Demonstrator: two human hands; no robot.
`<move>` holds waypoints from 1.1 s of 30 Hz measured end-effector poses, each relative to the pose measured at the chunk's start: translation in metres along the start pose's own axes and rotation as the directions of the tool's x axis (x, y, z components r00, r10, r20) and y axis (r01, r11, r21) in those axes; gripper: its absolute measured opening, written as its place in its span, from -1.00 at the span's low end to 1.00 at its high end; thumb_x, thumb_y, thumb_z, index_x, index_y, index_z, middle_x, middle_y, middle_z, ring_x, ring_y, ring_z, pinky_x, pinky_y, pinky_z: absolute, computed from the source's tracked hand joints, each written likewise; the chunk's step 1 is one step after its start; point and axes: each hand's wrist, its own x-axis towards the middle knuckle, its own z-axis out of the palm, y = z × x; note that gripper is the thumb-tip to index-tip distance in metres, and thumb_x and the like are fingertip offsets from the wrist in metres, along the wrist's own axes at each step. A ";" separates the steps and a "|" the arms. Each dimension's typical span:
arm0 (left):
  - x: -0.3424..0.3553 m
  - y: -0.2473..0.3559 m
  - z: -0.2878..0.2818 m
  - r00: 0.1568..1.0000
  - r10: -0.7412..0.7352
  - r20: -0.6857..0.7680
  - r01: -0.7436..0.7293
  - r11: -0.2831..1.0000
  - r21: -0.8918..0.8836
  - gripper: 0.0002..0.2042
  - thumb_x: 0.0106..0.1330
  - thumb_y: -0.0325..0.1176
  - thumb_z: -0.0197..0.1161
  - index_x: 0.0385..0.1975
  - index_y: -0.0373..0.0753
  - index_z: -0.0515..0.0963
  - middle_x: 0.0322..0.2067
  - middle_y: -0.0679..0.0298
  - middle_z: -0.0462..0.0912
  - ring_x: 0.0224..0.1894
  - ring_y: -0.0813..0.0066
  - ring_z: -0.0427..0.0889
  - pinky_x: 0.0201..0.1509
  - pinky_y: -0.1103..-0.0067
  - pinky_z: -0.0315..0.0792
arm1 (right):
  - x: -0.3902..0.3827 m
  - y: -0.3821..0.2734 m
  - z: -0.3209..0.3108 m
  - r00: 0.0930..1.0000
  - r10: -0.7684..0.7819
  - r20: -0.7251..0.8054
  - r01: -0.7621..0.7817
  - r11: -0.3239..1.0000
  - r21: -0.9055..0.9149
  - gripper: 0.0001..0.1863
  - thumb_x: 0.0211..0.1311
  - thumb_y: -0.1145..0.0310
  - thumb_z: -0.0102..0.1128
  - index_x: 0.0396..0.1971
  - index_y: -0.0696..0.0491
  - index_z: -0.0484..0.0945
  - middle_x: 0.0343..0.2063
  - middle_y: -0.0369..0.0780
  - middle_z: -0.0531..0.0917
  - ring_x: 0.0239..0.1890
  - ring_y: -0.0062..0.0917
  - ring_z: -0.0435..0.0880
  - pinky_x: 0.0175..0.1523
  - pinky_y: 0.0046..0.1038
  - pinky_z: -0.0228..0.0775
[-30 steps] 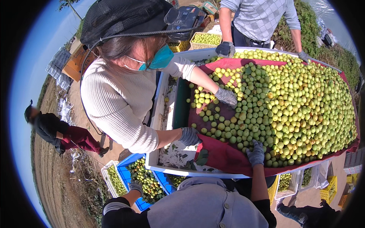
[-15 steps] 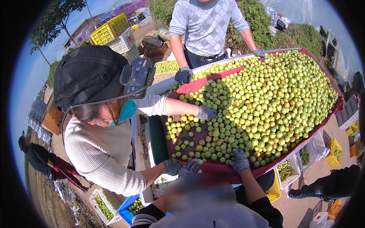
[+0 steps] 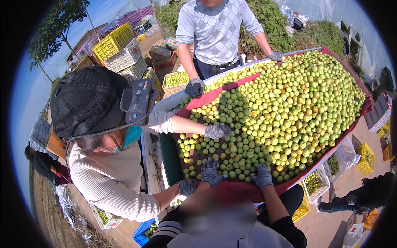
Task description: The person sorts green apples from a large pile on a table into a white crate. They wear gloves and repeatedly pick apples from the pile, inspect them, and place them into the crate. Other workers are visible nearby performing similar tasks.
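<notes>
My left hand (image 3: 212,172), in a grey glove, is spread palm down over the near left part of the sorting table, its fingertips among loose fruits. My right hand (image 3: 262,177), gloved alike, rests at the near edge with fingers extended against the pile of round, jujube-like green fruits (image 3: 289,120). Neither hand grips a fruit that I can see. Dark red cloth (image 3: 244,191) lines the sloping table under the fruits. On my left, a co-worker's gloved hand (image 3: 218,131) reaches onto the fruits; that person's other hand (image 3: 187,187) is at the near left edge.
Across the table another person (image 3: 217,33) stands with gloved hands on the rim. White crates (image 3: 316,182) of fruit and a yellow crate (image 3: 365,159) stand on the ground at the right. A blue crate (image 3: 144,231) is at lower left; stacked crates (image 3: 124,58) stand behind.
My left hand has moved from the near edge forward onto the fruits, fingers spreading. My right hand stays about where it was. The left co-worker's reaching hand has shifted nearer and slightly left.
</notes>
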 end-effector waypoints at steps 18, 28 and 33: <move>0.026 -0.024 0.020 0.989 0.107 -0.100 -0.116 0.989 -0.094 -0.03 0.00 0.03 0.45 0.37 -0.22 0.07 0.37 -0.12 -0.01 0.42 0.01 -0.02 0.46 0.33 -0.05 | -0.062 -0.049 0.005 0.986 -0.106 -0.130 0.101 0.994 -0.039 -0.68 0.10 0.21 0.16 -0.16 0.02 0.56 -0.15 -0.14 0.53 -0.16 -0.26 0.56 -0.13 -0.21 0.46; 0.038 -0.033 0.024 0.985 0.153 -0.081 -0.166 0.969 -0.185 -0.12 0.14 -0.08 0.39 0.35 -0.35 0.05 0.35 -0.04 0.08 0.40 0.12 0.07 0.45 0.41 -0.01 | -0.062 -0.048 0.010 0.974 -0.096 -0.203 0.085 0.994 -0.065 -0.80 0.12 0.29 0.05 -0.36 0.04 0.61 -0.31 -0.17 0.59 -0.26 -0.30 0.60 -0.22 -0.27 0.48; 0.031 -0.034 0.017 0.988 0.092 -0.126 -0.120 0.963 -0.243 -0.20 0.18 -0.10 0.35 0.32 -0.35 0.12 0.34 -0.01 0.14 0.37 0.13 0.15 0.42 0.39 0.09 | -0.065 -0.048 0.013 0.960 -0.124 -0.250 0.097 0.988 -0.118 -0.81 0.10 0.32 0.04 -0.41 0.07 0.59 -0.39 -0.17 0.60 -0.27 -0.29 0.61 -0.23 -0.27 0.48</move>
